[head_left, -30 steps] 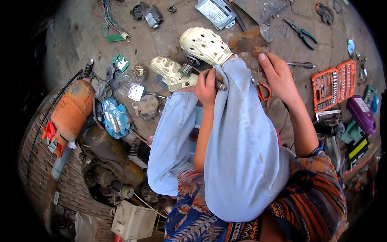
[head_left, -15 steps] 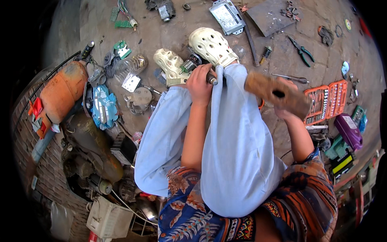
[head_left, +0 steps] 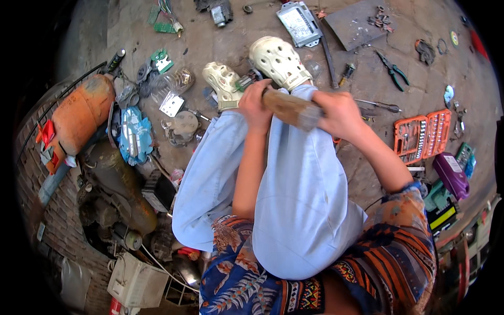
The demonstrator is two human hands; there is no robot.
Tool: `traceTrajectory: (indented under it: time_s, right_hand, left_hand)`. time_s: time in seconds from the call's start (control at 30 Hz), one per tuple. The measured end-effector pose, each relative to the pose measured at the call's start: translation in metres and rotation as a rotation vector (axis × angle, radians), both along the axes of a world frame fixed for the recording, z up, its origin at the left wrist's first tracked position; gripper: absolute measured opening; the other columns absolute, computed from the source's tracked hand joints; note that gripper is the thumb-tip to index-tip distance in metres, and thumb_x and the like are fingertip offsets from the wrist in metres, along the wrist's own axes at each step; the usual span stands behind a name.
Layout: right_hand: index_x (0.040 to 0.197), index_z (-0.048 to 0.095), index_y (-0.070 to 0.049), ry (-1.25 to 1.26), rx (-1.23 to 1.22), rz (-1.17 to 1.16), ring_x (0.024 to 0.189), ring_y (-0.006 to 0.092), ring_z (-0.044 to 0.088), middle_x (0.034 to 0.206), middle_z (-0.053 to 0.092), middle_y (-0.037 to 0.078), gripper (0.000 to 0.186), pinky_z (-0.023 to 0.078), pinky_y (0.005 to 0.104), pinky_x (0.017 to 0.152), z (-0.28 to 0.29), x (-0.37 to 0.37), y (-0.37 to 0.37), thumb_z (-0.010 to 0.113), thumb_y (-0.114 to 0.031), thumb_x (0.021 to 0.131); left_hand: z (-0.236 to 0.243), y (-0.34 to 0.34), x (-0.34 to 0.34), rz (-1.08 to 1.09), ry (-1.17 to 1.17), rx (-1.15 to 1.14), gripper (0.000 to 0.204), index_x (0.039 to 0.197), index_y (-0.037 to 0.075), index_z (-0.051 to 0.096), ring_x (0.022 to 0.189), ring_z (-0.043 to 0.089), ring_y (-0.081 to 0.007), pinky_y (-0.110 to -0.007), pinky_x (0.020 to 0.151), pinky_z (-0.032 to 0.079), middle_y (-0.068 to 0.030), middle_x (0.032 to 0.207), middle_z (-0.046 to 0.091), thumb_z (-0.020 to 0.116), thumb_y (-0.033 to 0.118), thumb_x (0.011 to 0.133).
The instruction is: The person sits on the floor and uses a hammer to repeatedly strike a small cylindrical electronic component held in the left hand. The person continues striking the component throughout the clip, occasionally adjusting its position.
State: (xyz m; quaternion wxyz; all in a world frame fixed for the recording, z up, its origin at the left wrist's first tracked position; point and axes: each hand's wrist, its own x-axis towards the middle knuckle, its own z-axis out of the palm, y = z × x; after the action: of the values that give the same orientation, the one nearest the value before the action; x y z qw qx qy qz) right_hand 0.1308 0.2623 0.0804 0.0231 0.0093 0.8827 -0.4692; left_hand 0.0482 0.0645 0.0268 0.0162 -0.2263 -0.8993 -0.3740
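My right hand (head_left: 338, 113) is closed around a hammer with a heavy, rust-brown head (head_left: 294, 110); its handle is hidden in the grip. The head lies across my shin, with its far end against my closed left hand (head_left: 255, 106). That hand grips a short metal rod, whose end showed a moment earlier and is now covered by the hammer. Just beyond the left fingers, between my cream clogs (head_left: 278, 60), sits a small motor part with green on it (head_left: 245, 81). What the rod's lower end touches cannot be seen.
At the right are green-handled pliers (head_left: 392, 71), a screwdriver (head_left: 386, 106) and an orange socket set (head_left: 422, 136). A silver electronic box (head_left: 299, 23) lies ahead beside a metal plate (head_left: 354, 26). To the left stand a plastic bottle (head_left: 173, 84) and an orange tank (head_left: 86, 113).
The hammer has swung down and left from beside my right knee, and its head now meets my left hand's rod. My left hand has stayed nearly in place.
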Motion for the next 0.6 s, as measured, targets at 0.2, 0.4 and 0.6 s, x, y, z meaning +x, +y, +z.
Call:
traceTrajectory:
  time_s: [0.2,0.4,0.6]
  right_hand:
    - [0.078,0.053,-0.004,0.1,-0.245,-0.068,0.055,0.0313,0.057,0.062,0.054,0.012,0.026,0.045,0.0358,0.052,0.027,-0.018,0.017,0.07,-0.021,0.067]
    - [0.078,0.053,-0.003,0.059,-0.168,-0.218,0.052,0.026,0.054,0.062,0.051,0.009,0.029,0.043,0.0316,0.051,0.03,0.011,0.05,0.073,-0.021,0.067]
    - [0.076,0.053,-0.004,0.154,-0.084,-0.078,0.055,0.0316,0.056,0.062,0.052,0.011,0.026,0.043,0.0346,0.05,0.024,0.019,0.042,0.069,-0.021,0.065]
  left_hand:
    - [-0.011,-0.013,0.008,-0.023,0.018,0.032,0.021,0.09,0.002,0.063,0.074,0.062,-0.0306,-0.037,0.066,0.049,-0.0134,0.081,0.064,0.067,0.006,0.069]
    - [-0.006,-0.009,0.009,-0.064,0.022,0.073,0.024,0.09,0.003,0.063,0.07,0.062,-0.0278,-0.035,0.064,0.049,-0.0115,0.08,0.065,0.066,-0.003,0.067]
    - [-0.003,-0.008,0.002,-0.042,-0.002,0.053,0.023,0.088,0.004,0.064,0.07,0.062,-0.0281,-0.034,0.064,0.049,-0.0115,0.079,0.064,0.066,-0.003,0.066]
